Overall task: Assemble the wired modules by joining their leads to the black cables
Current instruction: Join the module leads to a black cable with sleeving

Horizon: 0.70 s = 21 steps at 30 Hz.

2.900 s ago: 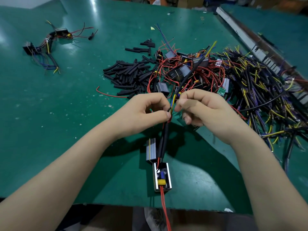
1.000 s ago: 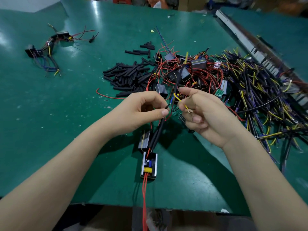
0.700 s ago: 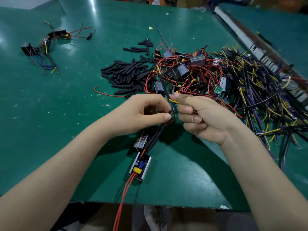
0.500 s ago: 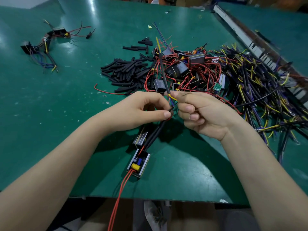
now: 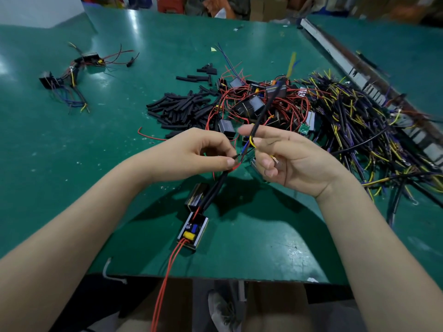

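Fingertips [image 5: 229,161] of the left hand [image 5: 191,154] are pinched on thin red and black leads. One black cable [image 5: 265,109] is grasped between thumb and fingers of the right hand [image 5: 292,159]. Two modules [image 5: 193,232] are seen below on the green table [image 5: 72,164], joined by two black sleeves. Two piles are lying behind: loose black tubes [image 5: 182,109] and red-wired modules [image 5: 261,101].
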Available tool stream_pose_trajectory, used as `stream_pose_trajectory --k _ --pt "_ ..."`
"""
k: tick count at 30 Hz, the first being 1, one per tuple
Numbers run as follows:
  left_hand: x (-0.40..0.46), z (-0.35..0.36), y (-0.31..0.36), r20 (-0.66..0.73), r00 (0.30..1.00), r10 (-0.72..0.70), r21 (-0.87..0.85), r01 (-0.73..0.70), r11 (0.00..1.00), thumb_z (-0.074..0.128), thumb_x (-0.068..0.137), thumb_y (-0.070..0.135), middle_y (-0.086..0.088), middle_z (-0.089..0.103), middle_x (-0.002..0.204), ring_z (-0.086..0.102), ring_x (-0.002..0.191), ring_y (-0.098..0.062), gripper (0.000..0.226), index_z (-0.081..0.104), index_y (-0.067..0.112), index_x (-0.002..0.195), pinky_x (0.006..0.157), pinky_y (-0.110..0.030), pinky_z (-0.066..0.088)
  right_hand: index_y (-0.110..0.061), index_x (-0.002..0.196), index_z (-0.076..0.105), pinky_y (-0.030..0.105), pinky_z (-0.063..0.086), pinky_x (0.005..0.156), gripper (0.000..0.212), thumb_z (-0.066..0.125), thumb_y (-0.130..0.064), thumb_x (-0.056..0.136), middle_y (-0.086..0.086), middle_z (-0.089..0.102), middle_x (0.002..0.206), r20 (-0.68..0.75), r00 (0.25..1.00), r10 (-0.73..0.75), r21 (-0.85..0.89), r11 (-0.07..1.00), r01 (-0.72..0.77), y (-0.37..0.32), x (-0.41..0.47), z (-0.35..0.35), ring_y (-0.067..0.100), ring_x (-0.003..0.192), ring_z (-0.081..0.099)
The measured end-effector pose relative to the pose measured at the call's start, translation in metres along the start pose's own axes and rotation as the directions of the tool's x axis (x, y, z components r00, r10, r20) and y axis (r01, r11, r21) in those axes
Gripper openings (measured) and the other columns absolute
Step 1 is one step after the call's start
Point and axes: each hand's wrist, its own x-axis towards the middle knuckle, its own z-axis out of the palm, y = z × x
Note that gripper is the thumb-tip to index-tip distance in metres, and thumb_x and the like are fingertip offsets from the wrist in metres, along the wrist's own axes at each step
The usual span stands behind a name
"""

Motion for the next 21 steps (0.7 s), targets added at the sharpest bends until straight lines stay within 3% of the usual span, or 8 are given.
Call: stream_pose_trajectory --k 3,6,10,13,15,17,21 --pt "-0.002 0.0 0.003 -0.029 0.999 -0.039 0.054 0.04 0.998 0.062 0.078 0.039 0.011 0.065 0.077 0.054 0.07 0.0 0.016 0.064 0.025 0.083 0.07 -0.017 0.044 -0.026 0.086 0.074 0.014 0.041 0.046 0.012 0.063 -0.028 0.081 -0.002 0.052 0.053 -0.056 0.998 -0.022 -0.017 1.0 0.022 0.003 0.004 0.003 0.007 0.046 0.046" --pt "-0.008 0.006 0.007 -0.139 0.988 -0.073 0.232 0.104 0.967 0.057 0.08 0.051 0.009 0.066 0.086 0.056 0.074 -0.002 0.022 0.06 0.03 0.087 0.069 -0.014 0.042 -0.027 0.085 0.074 0.012 0.044 0.05 0.014 0.062 -0.032 0.08 -0.005 0.054 0.055 -0.106 0.993 -0.057 -0.064 0.997 0.051 0.005 0.006 0.005 0.004 0.05 0.048" --pt "-0.028 0.018 0.016 -0.294 0.952 -0.087 0.474 0.224 0.851 0.044 0.064 0.079 0.01 0.051 0.085 0.049 0.076 0.0 0.053 0.051 0.03 0.083 0.065 -0.014 0.037 -0.032 0.086 0.073 0.013 0.03 0.047 0.013 0.061 -0.035 0.081 -0.006 0.051 0.055 -0.107 0.991 -0.084 -0.102 0.992 0.073 0.006 0.005 0.006 0.005 0.049 0.039" --pt "-0.039 0.031 0.02 -0.261 0.96 -0.103 0.612 0.247 0.751 0.056 0.066 0.068 0.008 0.045 0.093 0.048 0.088 -0.012 0.046 0.052 0.03 0.091 0.081 -0.031 0.042 -0.034 0.086 0.072 0.015 0.025 0.046 0.012 0.06 -0.036 0.081 -0.007 0.048 0.054 -0.094 0.993 -0.077 -0.093 0.993 0.068 0.006 0.004 0.006 0.005 0.045 0.032" --pt "-0.04 0.037 0.02 -0.302 0.949 -0.087 0.625 0.266 0.734 0.061 0.072 0.055 0.006 0.044 0.094 0.048 0.09 -0.016 0.036 0.056 0.026 0.092 0.082 -0.034 0.043 -0.034 0.086 0.071 0.014 0.027 0.046 0.012 0.06 -0.037 0.081 -0.007 0.05 0.054 -0.103 0.99 -0.097 -0.106 0.991 0.086 0.006 0.004 0.007 0.006 0.046 0.033" --pt "-0.04 0.038 0.02 -0.348 0.935 -0.065 0.577 0.268 0.772 0.064 0.074 0.049 0.008 0.046 0.088 0.048 0.083 -0.013 0.025 0.056 0.028 0.085 0.077 -0.031 0.041 -0.035 0.085 0.071 0.014 0.031 0.047 0.012 0.06 -0.037 0.081 -0.006 0.052 0.055 -0.133 0.984 -0.119 -0.128 0.986 0.102 0.005 0.004 0.008 0.007 0.049 0.035" --pt "-0.04 0.036 0.019 -0.438 0.897 -0.061 0.409 0.26 0.875 0.07 0.076 0.04 0.014 0.052 0.078 0.053 0.066 -0.001 0.01 0.062 0.035 0.079 0.065 -0.008 0.035 -0.034 0.085 0.071 0.012 0.035 0.046 0.013 0.059 -0.037 0.08 -0.007 0.051 0.055 -0.138 0.983 -0.124 -0.089 0.99 0.113 0.003 0.003 0.007 0.003 0.047 0.04"
